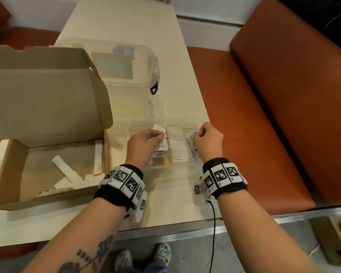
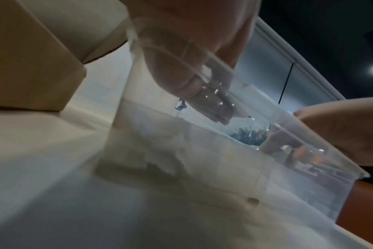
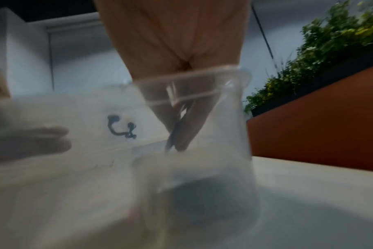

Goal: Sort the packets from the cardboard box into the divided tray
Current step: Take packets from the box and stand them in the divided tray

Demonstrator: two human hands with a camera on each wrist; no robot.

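Note:
The clear divided tray (image 1: 200,121) sits on the table right of the open cardboard box (image 1: 10,170). My left hand (image 1: 146,139) is over the tray's left compartment and pinches a white packet (image 1: 159,129) with curled fingers. My right hand (image 1: 208,137) hovers over the right compartment and pinches a green-and-white Stevia stick packet (image 1: 191,138). The middle compartment holds a row of white packets (image 1: 177,142). Several white stick packets (image 1: 67,172) lie in the box. In the wrist views the tray wall (image 2: 256,151) is blurred, and my right fingers (image 3: 187,128) pinch a thin packet seen edge-on.
A clear plastic storage bin (image 1: 126,85) with a lid stands behind the tray. The box's raised lid (image 1: 43,91) is on the left. An orange bench (image 1: 264,115) runs along the table's right edge. A planter with greenery (image 3: 330,50) stands beyond the bench.

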